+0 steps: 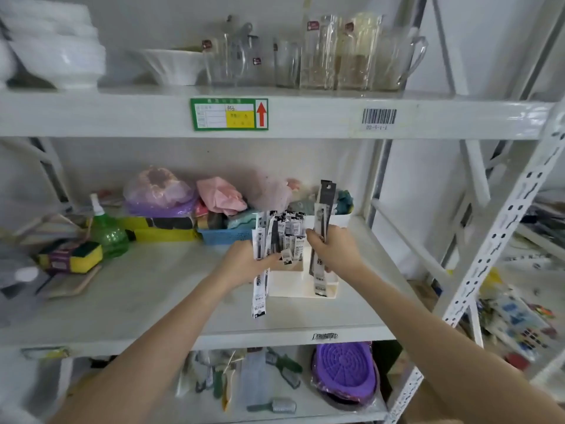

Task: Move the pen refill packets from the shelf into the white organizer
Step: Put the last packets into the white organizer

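A white organizer [301,286] stands on the middle shelf [137,295], with several black-and-white pen refill packets [290,231] upright in it. My left hand [244,264] grips a bunch of packets [260,289] at the organizer's left side; their lower ends hang below my fingers. My right hand [331,250] holds a few long packets [324,209] upright over the organizer's right part, their tops sticking well above the others.
Behind the organizer are a blue basket [226,235], a yellow box [159,229] and bagged cloths. A green spray bottle [107,231] and sponges [73,255] sit at left. Glassware and bowls fill the upper shelf. A white upright post [501,221] stands at right.
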